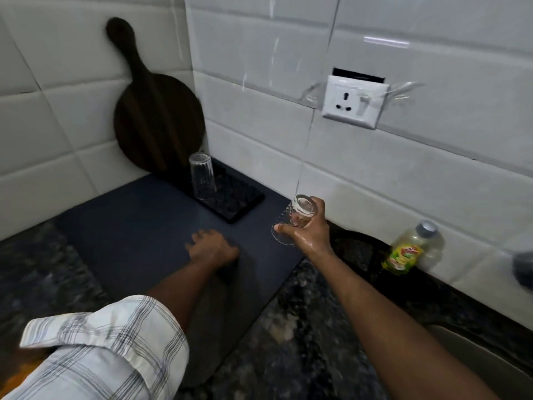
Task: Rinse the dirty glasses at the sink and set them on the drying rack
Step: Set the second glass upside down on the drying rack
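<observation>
My right hand (308, 230) grips a clear glass (291, 220), tilted with its base up and its mouth down, above the right edge of the dark mat (138, 226). The hand looks wet. Another clear glass (202, 180) stands upside down on the black drying rack (239, 202) at the back of the mat, to the left of the held glass. My left hand (212, 248) rests flat on the mat with its fingers spread and nothing in it.
A dark round wooden board (157, 119) leans in the tiled corner behind the rack. A dish-soap bottle (411, 249) stands on the granite counter (302, 327) by the wall. The sink's edge (490, 359) shows at lower right. A white socket (354, 101) sits on the wall.
</observation>
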